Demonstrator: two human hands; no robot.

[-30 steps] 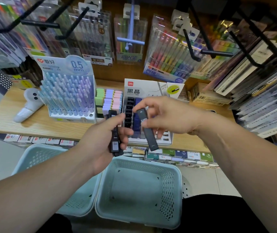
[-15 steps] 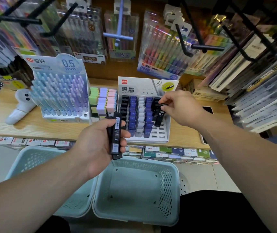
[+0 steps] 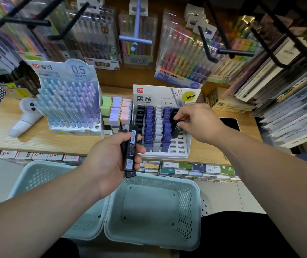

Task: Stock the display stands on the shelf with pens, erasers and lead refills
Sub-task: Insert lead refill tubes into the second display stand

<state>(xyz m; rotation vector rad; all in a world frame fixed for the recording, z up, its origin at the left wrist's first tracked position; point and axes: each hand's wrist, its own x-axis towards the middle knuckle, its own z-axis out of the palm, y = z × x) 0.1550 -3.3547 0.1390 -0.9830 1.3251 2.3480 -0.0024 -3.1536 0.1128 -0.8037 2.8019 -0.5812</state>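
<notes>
Since a second ago the right grip (image 3: 199,123) has left the left grip's side and reached out to the refill stand (image 3: 184,151), taking one black case (image 3: 176,130) with it. The left grip (image 3: 109,164) has kept its place.

Nearest, two pale green baskets (image 3: 186,211) sit side by side below the counter (image 3: 55,142) edge. Above them the left grip is curled round a few spare cases (image 3: 131,151), held upright with the labels showing.

Farther on, the right grip pinches the single case by its top. The case is tilted, with its lower end at the stand's right-hand column; whether it sits in a slot cannot be told. The front slots there are bare, and the hand hides the column's rear.

Left of the stand are pastel erasers (image 3: 116,112), then a pen stand (image 3: 68,105) full of blue and lilac pens. A dark phone (image 3: 230,123) lies right of the hand. Behind, pen packs (image 3: 182,58) hang on black hooks (image 3: 206,45).
</notes>
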